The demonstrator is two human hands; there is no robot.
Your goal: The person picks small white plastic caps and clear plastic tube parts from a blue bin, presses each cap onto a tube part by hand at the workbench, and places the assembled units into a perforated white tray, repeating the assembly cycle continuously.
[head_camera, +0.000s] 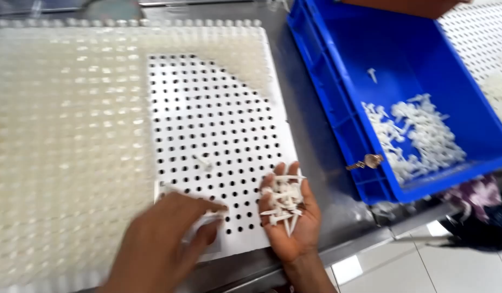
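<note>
A white perforated board (218,125) lies on a metal table, its left part and top edge filled with rows of white plastic pegs (66,141). My left hand (158,247) rests low on the board's front edge, its fingertips pinched on a single white peg (214,215) over the holes. Just to its right, my right hand (294,217) lies palm up at the board's front right corner, cupping a handful of loose white pegs (283,198). One loose peg (203,161) lies on the open holes.
A blue plastic bin (337,97) to the right holds a heap of white pegs (419,135). A small brass object (370,161) sits beside its wall. Another perforated board (478,43) lies far right. Another person's arm (413,5) shows at the top.
</note>
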